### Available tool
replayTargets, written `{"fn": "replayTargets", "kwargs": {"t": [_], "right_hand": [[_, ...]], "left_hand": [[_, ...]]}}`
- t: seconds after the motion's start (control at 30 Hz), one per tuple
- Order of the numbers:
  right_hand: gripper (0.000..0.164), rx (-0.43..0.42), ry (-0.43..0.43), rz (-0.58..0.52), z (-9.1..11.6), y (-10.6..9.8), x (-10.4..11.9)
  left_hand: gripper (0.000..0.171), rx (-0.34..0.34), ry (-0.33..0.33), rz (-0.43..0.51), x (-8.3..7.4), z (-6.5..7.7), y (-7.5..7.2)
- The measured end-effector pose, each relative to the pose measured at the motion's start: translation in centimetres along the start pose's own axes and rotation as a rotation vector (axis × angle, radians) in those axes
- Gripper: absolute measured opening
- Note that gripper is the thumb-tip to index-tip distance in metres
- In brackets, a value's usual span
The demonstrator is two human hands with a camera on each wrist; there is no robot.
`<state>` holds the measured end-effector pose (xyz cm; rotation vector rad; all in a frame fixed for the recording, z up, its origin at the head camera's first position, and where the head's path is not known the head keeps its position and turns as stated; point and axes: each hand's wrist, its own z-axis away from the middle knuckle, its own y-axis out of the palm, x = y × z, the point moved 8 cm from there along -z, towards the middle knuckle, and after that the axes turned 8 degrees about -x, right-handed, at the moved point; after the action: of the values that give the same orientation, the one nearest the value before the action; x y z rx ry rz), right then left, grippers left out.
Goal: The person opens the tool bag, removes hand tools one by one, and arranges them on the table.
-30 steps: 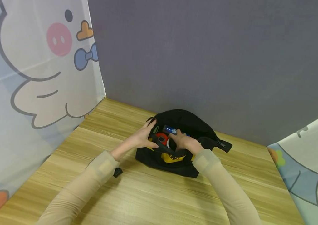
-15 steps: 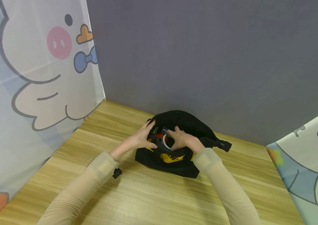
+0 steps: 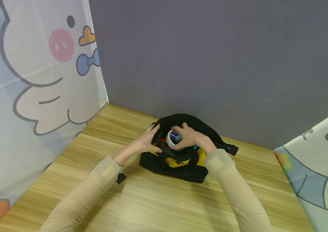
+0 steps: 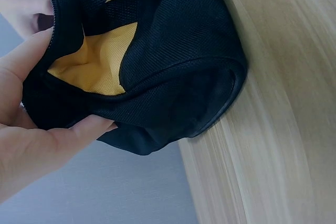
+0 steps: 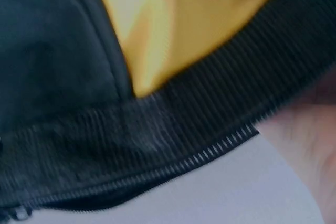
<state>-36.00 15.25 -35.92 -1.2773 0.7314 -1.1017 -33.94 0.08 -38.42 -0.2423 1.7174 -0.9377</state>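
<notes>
A black and yellow zippered tool bag (image 3: 175,174) stands with its mouth open against the grey wall. My left hand (image 3: 146,141) holds the left end of its mouth, thumb and fingers spread along the rim; in the left wrist view, fingertips press the black fabric (image 4: 173,93). Over the opening, my right hand (image 3: 189,138) grips a white roll of tape (image 3: 168,140) by its rim. A blue item (image 3: 176,136) shows through the ring. Something red (image 3: 164,140) lies inside the bag, mostly hidden. The right wrist view shows the bag's zipper (image 5: 199,156), blurred.
The bag rests on a wood-grain table (image 3: 152,203), close to the grey back wall (image 3: 210,64). A zipper end tab (image 3: 231,149) sticks out at the bag's right. A black strap end (image 3: 121,178) lies beside the left sleeve. Printed cartoon sheets (image 3: 42,71) flank the table.
My right hand has risen from inside the bag, bringing up the white roll of tape, which now tilts above the other contents. My left hand has stayed at the rim.
</notes>
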Motion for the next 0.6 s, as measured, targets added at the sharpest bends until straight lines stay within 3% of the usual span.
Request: {"fn": "replayTargets", "kwargs": {"t": [0.6], "right_hand": [[0.082, -0.026, 0.015, 0.054, 2.6, -3.3, 1.2]], "left_hand": [[0.106, 0.002, -0.001, -0.014, 0.2, 0.0, 0.0]]}}
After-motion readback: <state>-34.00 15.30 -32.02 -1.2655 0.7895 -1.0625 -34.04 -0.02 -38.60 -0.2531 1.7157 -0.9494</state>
